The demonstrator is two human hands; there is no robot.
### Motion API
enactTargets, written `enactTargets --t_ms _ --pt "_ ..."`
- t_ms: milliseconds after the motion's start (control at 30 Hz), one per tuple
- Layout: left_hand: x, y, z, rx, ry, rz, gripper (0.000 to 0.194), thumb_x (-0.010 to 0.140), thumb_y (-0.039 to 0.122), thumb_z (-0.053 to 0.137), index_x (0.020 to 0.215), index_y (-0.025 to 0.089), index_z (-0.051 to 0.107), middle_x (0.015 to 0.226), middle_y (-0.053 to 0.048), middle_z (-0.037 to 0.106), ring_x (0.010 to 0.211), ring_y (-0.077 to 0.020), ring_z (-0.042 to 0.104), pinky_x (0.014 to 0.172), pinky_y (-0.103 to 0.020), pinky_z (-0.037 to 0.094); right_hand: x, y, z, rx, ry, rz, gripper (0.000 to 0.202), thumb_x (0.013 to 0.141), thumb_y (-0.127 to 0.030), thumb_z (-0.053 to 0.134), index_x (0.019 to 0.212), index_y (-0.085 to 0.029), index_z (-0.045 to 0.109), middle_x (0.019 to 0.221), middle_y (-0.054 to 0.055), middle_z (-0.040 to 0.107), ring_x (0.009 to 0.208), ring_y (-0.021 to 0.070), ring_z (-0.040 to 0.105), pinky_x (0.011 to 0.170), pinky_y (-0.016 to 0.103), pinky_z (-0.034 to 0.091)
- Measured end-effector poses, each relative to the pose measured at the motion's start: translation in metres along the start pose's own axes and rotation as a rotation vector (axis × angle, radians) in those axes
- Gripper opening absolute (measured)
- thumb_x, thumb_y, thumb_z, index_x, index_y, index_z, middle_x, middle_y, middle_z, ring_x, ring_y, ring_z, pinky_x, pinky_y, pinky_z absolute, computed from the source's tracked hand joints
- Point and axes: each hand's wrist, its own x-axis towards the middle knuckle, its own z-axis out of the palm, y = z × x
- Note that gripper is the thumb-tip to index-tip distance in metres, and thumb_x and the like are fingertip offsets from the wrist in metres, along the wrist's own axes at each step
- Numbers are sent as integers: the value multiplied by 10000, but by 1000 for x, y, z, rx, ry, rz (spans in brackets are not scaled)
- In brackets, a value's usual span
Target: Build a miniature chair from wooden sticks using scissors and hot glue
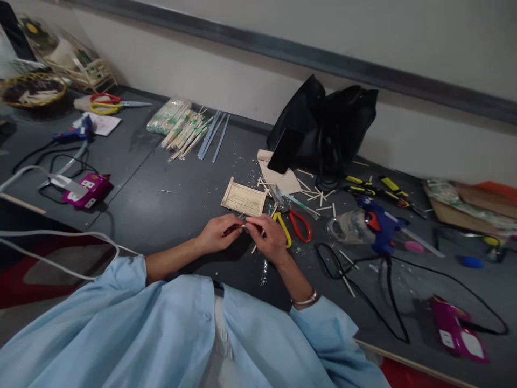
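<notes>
My left hand (220,233) and my right hand (269,235) meet fingertip to fingertip near the table's front edge. Both are closed in a pinch around something small and pale that I cannot make out. Just beyond them lies a small frame of wooden sticks (243,199), flat on the dark table. Scissors with one yellow and one red handle (299,225) lie beside my right hand, blades pointing away. Short cut sticks (319,194) are scattered to the right of the frame.
Bundled sticks (186,131) and a purple power block (89,190) are at the left. A black bag (323,126) with a phone (286,151) stands behind. At the right are a blue glue gun (382,225), its looping cable, pliers (359,187) and another purple block (458,328).
</notes>
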Motion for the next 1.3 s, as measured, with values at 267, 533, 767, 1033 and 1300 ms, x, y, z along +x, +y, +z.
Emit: enactTargets --t_ms 267,533,767,1033,1300 --pt "0 -2 -1 43 -23 21 126 917 198 504 957 159 617 711 -2 591 615 -101 539 603 -212 459 2 0 1 -21 15 12 148 936 -203 586 1068 -243 641 850 22 731 711 150 639 656 296 524" --pt "2 0 -3 51 3 53 106 909 168 524 938 157 625 708 3 603 611 -90 547 592 -194 452 1 -2 1 -10 4 22 126 931 -197 592 1036 -234 651 833 20 731 731 149 654 651 292 516" --pt "3 1 -3 50 14 57 94 904 160 540 941 157 627 726 -6 631 630 -93 574 603 -192 463 1 -1 1 -13 -13 47 114 939 -214 579 1022 -233 656 804 18 719 707 147 640 643 292 510" --pt "2 1 -3 59 -4 46 96 909 175 538 937 154 628 674 10 585 577 -89 537 569 -192 444 1 -1 1 -13 3 23 107 936 -199 583 1010 -232 653 786 16 710 678 141 627 635 283 506" --pt "1 1 -2 71 -10 18 112 910 181 529 924 156 637 676 6 595 576 -90 536 567 -192 440 0 -2 1 11 -8 64 133 939 -224 575 1027 -237 674 817 25 729 721 151 656 705 297 538"
